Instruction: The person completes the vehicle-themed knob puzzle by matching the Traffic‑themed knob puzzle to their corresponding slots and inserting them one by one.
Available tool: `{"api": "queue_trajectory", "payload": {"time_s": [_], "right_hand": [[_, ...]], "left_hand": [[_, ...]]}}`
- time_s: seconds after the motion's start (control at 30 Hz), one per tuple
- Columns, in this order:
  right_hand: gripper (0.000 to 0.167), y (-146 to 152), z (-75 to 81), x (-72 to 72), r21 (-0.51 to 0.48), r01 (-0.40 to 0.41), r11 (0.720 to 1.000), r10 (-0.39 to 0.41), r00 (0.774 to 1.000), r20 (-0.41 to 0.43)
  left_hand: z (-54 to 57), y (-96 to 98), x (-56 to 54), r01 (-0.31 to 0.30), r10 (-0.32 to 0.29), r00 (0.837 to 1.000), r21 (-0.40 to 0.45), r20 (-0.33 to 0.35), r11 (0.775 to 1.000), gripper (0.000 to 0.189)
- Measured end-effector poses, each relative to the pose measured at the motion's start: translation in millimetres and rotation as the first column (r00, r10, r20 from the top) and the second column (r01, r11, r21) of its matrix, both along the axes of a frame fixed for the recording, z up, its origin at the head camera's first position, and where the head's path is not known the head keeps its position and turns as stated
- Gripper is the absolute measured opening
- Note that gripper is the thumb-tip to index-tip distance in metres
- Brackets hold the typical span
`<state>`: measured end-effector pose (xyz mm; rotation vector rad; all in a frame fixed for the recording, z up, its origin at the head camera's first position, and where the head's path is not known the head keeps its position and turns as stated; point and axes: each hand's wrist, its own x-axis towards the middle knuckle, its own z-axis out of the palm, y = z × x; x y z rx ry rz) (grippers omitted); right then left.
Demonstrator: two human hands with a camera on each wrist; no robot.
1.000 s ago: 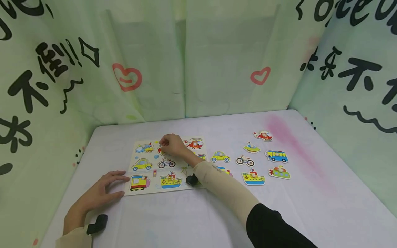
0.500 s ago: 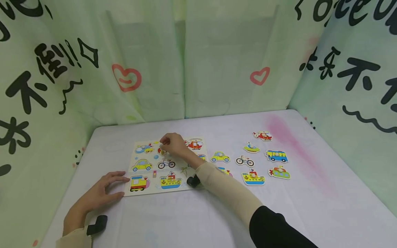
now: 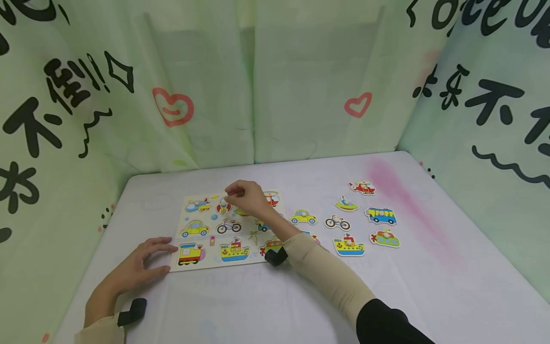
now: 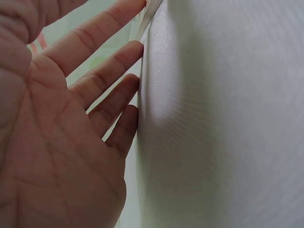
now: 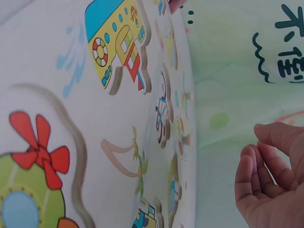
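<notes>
- The right hand (image 3: 250, 198) hovered above the puzzle board (image 3: 213, 262), its fingers loosely bent; it had nothing in its grasp, and the right wrist view showed its fingertips apart from the board.
- The rocket piece (image 3: 223, 207) lay on the puzzle board, just below and left of the right hand's fingertips; how deep it sat could not be told.
- The plane piece (image 3: 198, 205) lay on the board farther left of the right hand.
- The left hand (image 3: 135, 267) was spread and clenched around nothing, its fingers fairly straight, touching the board's left edge, with the thumb by the near corner.
- Nearest the left hand on the board was the train picture (image 3: 191, 254); the ship picture (image 3: 234, 250) came next to its right, nearer the person than the right hand.
- Out to the right of the right hand, 8 loose pieces lay on the bench (image 3: 215, 310): car (image 3: 303, 217), bicycle (image 3: 337, 223), boat (image 3: 349, 246), saucer (image 3: 346, 204), red helicopter (image 3: 362, 188), blue bus (image 3: 381, 216), submarine (image 3: 385, 239) and a locomotive (image 3: 315, 238) partly hidden by the right forearm.
- Beyond both hands hung a green curtain (image 3: 296, 129) with 2 red hearts.
</notes>
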<state>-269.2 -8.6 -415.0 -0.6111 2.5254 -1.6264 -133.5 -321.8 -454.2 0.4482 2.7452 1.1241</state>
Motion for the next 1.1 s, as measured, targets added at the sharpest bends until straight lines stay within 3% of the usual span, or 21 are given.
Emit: {"api": "queue_trajectory", "payload": {"time_s": [0.7,1.1], "right_hand": [[0.028,48.5,8.4,-5.0,0.000,0.084,0.996,-0.084,0.996,-0.040],[0.026,76.3,20.1,6.3,-0.035,0.119,0.992,-0.121,0.991,-0.051]], "left_hand": [[-1.0,-2.4,0.6,0.019,-0.018,0.999,0.021,-0.041,1.000,0.042],[0.2,-1.2,-0.4,0.022,-0.021,1.000,0.034,-0.020,0.999,0.041]]}}
